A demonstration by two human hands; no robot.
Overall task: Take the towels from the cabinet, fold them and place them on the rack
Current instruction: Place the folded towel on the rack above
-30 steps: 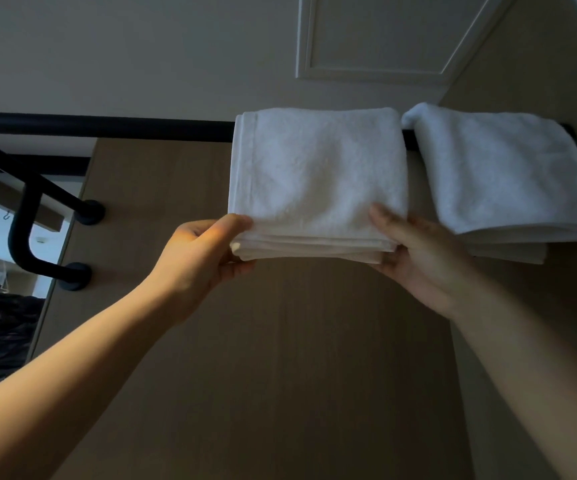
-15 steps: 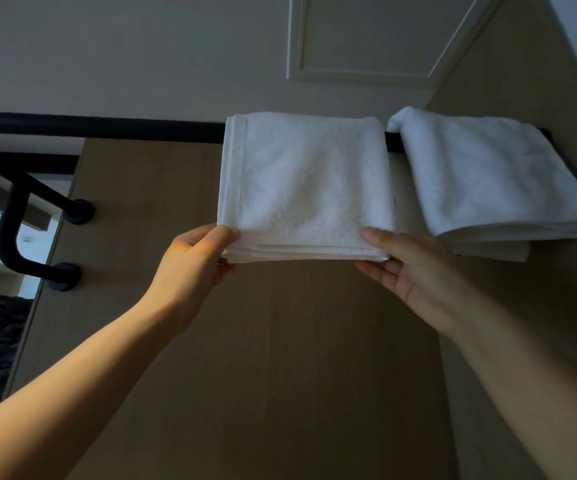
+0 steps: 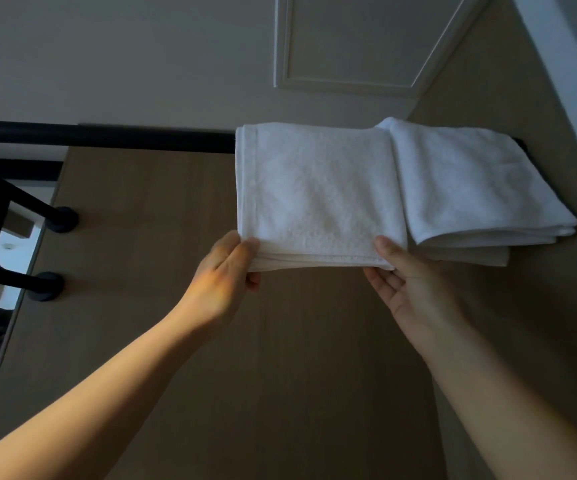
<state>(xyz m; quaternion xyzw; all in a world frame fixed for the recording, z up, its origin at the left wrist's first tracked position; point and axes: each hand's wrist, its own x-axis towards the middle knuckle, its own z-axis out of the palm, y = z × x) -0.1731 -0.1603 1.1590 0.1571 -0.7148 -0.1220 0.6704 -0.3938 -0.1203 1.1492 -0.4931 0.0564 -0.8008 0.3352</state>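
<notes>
Now both grips sit at the hanging hem of the folded towel (image 3: 318, 192). At its lower left corner the left hand (image 3: 226, 268) pinches the cloth, thumb in front, fingers tucked behind. At the lower right corner the right hand (image 3: 408, 282) holds looser: thumb on the face, fingers spread beneath the hem, a light pinch.

The towel hangs over the black rail (image 3: 107, 136) of the rack, toward its right end.

Change over the last second: the towel has slid rightward along the rail, both hands travelling with it. A strip of rail showed between it and the second towel (image 3: 470, 181) before — that gap is closed. The two now touch, and the second towel's edge seems to lap slightly over the first.

Judgement — placement of this towel looks nearly done. What remains is squaring the hem and letting go. The rail runs on leftward to the wall brackets (image 3: 55, 220).
</notes>
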